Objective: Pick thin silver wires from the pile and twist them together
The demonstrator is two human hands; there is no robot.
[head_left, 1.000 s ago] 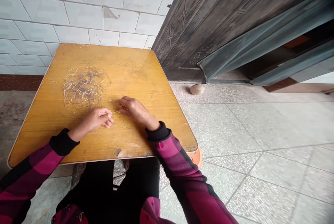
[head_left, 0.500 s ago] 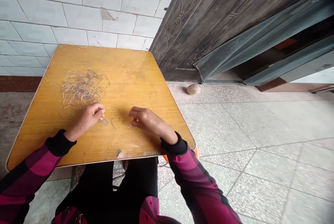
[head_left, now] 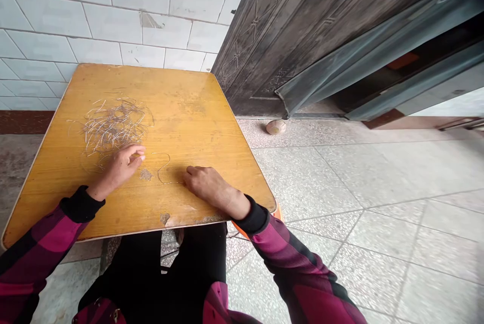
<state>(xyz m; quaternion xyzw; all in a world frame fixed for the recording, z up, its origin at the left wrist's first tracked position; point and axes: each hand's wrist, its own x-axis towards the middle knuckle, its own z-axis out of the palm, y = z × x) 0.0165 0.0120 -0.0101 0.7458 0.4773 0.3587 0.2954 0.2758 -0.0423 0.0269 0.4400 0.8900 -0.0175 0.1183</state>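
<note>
A yellow-brown, round-cornered counter [head_left: 196,137] is stretching beneath the bare left hand [head_left: 120,165] and bare right hand [head_left: 206,183]. Just beyond the left hand, a tangled heap of thin silvery wires [head_left: 113,125] is spreading. The left hand is holding thumb and fingertips slightly apart. Between the hands, a single bent silvery wire [head_left: 158,173] is looping towards the right hand's curled fingers; whether they are clamping it, I cannot tell.

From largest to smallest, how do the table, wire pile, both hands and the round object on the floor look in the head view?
1. Table
2. Wire pile
3. Left hand and right hand: too alike to rank
4. Round object
</note>
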